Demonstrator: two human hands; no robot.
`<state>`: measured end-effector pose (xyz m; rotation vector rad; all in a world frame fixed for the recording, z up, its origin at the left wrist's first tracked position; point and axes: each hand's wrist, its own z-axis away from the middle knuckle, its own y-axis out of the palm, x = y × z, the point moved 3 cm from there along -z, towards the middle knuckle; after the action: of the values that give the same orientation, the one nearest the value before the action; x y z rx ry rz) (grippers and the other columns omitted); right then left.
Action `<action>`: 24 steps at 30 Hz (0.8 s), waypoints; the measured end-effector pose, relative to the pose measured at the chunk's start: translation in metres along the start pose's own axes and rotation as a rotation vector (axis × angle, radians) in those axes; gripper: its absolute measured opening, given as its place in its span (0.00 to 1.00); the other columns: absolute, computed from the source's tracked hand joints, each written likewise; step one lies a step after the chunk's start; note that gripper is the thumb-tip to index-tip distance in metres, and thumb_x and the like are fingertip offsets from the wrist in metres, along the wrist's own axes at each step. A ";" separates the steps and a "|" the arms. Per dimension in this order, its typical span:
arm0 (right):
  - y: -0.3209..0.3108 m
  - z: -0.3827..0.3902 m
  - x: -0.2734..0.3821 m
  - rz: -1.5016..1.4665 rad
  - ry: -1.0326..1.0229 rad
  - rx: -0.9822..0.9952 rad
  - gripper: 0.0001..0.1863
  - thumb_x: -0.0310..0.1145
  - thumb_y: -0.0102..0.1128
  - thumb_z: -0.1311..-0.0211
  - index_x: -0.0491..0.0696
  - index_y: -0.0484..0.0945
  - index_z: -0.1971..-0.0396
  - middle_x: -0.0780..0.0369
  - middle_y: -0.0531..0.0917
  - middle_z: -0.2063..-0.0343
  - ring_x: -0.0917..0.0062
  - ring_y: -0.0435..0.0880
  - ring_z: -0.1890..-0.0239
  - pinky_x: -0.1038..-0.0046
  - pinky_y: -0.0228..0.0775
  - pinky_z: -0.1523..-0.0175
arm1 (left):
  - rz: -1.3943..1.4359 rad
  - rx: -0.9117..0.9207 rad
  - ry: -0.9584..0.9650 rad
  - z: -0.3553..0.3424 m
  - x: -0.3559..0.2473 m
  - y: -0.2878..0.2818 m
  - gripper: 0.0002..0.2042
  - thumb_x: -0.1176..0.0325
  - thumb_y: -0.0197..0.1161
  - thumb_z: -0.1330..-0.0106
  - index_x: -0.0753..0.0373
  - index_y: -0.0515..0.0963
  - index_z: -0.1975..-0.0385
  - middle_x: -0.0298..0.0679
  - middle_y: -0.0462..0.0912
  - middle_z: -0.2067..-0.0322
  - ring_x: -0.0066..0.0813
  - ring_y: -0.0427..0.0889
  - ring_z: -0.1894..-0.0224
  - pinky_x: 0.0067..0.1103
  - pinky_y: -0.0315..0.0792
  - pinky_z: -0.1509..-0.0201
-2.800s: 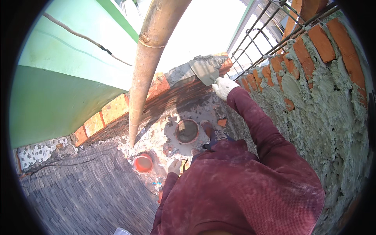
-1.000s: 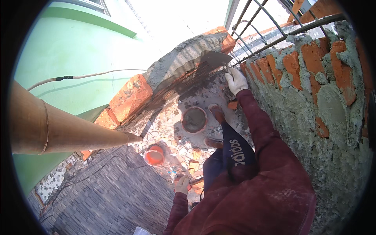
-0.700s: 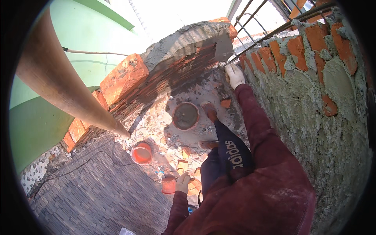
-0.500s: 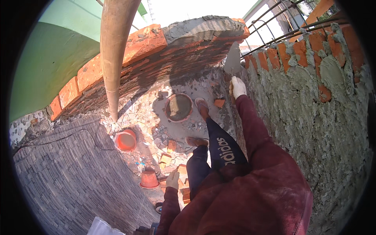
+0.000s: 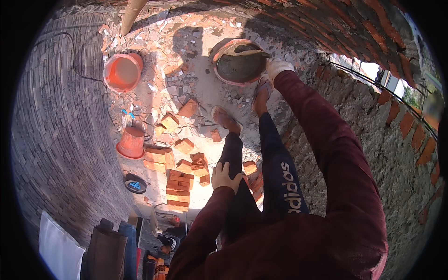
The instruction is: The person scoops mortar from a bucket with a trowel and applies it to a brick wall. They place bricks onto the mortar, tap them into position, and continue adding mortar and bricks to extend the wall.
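My right hand (image 5: 279, 68), in a pale glove, is closed on the handle of a trowel (image 5: 249, 48). The trowel's blade reaches over a round basin (image 5: 223, 48) of wet grey mortar (image 5: 240, 68), and I cannot tell how deep it dips. My left hand (image 5: 225, 178), also in a pale glove, lies on my left leg around the knee. Its fingers are spread and hold nothing. My sandalled feet stand on the near side of the basin.
An orange bucket (image 5: 136, 60) stands left of the basin, near an upturned one (image 5: 131, 141). Stacked bricks (image 5: 178, 189) and broken pieces litter the ground. A wooden pole (image 5: 132, 16) rises at the far left. Rough mortared brickwork (image 5: 354, 126) with thin steel bars (image 5: 373, 81) borders the right.
The view has tilted down and turned right. My right hand has gone from beside the wall top down to the mortar basin with the trowel. My left hand has come onto my leg.
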<state>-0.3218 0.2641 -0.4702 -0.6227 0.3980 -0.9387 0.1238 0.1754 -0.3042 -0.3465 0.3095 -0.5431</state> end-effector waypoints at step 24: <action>0.145 -0.056 0.009 -1.114 -0.079 0.434 0.20 0.31 0.69 0.46 0.43 0.78 0.53 0.63 0.79 0.79 0.78 0.77 0.85 0.70 0.69 0.81 | 0.079 -0.059 0.086 -0.025 -0.012 -0.009 0.28 0.56 0.73 0.42 0.62 0.80 0.43 0.51 0.77 0.39 0.53 0.72 0.34 0.42 0.68 0.30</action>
<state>-0.2585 0.3019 -0.6076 -0.4508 -0.2874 -1.9819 0.1008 0.1683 -0.3208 -0.3667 0.4214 -0.4728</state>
